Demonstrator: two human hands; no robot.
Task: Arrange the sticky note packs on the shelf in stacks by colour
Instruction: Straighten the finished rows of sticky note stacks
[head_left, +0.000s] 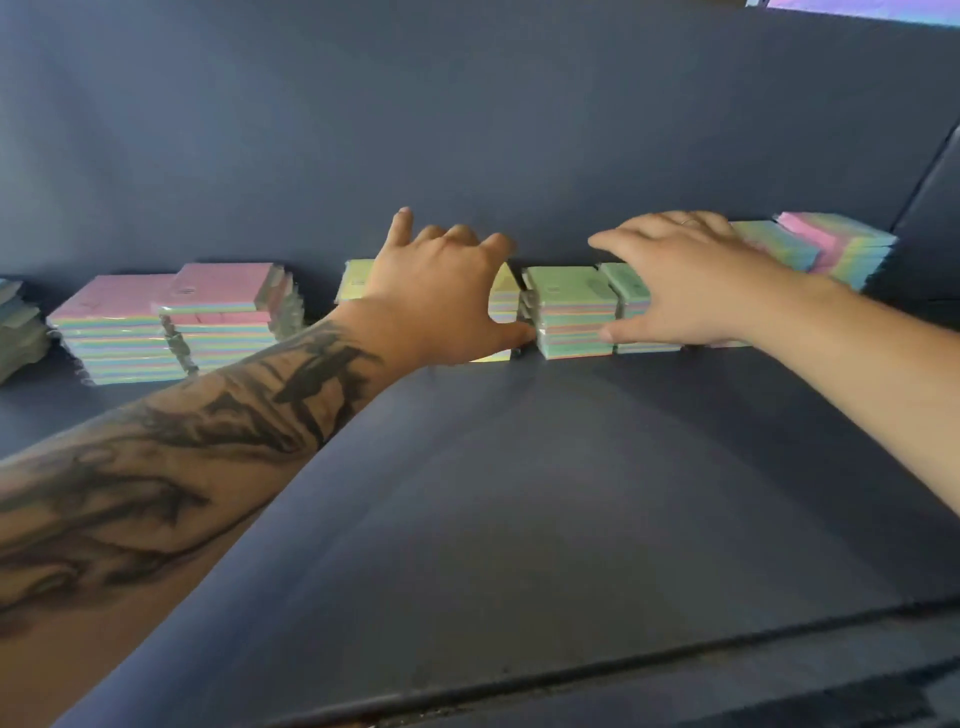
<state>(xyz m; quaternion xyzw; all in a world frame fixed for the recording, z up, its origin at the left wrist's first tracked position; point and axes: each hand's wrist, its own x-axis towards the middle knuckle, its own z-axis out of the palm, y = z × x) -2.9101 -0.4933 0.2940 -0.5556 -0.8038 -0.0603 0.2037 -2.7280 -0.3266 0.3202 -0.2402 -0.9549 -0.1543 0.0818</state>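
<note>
Wrapped sticky note packs stand in stacks along the back of a dark blue shelf (571, 493). My left hand (441, 296) grips a yellow-topped stack (352, 283), fingers curled over its far side and thumb low at its right front corner. Right beside it stands a green-topped stack (569, 306). My right hand (691, 280) lies over a second green-topped stack (631, 299) and holds it, thumb against its front face and fingers reaching past its back. Two pink-topped stacks (114, 322) (223, 306) stand to the left.
At the far right stand a green-topped stack (779, 249) and a taller pink-topped stack (844, 244). A greyish pile (15, 322) sits at the left edge. The shelf's back wall (467, 130) rises behind the stacks; its front edge (623, 665) runs below.
</note>
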